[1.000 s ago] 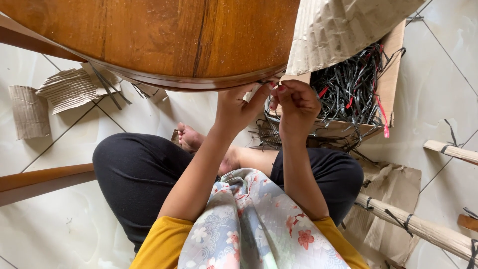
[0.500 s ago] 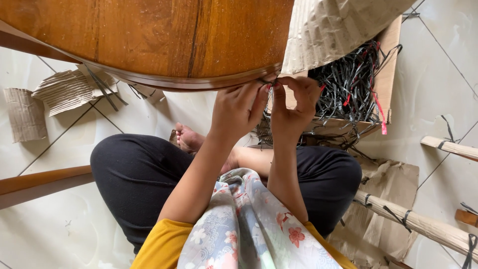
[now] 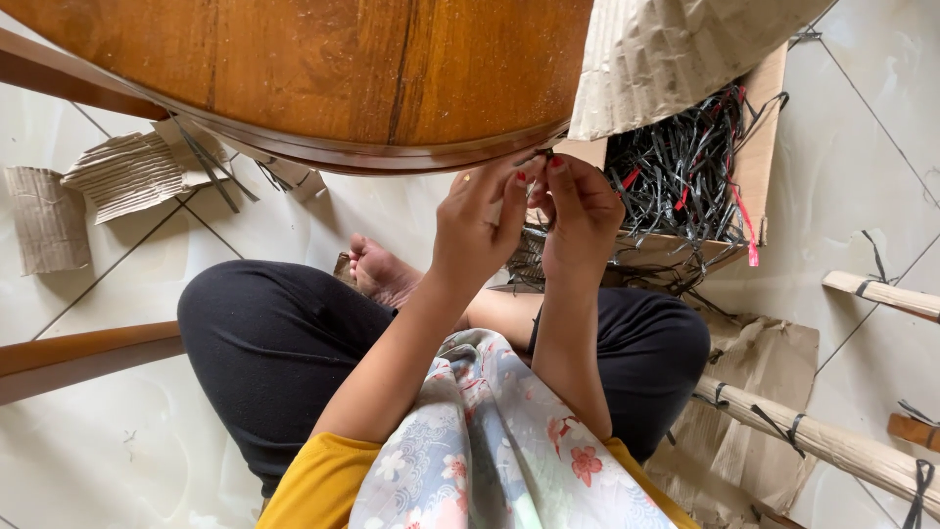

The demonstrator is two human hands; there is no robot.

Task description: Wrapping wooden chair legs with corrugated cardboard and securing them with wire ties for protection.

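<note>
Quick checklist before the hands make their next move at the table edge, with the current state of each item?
1. Both hands in view: ok, left hand and right hand are raised together.
2. Fingertips meet at the round wooden table rim: ok.
3. Thin dark strip pinched: cannot tell, it is mostly hidden by fingers.
4. Box of dark strips close by: ok, just beyond the right hand.
5. Cardboard sheet overhangs the box: not ok, it partly covers it.
6. Wrapped wooden pole away from the hands: ok.

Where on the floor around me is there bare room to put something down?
Bare tile lies below the curved wooden rail on the left, and more at far right beside the cardboard box of dark strips. Crowded: corrugated cardboard scraps upper left, strapped pale wooden poles lower right.
</note>
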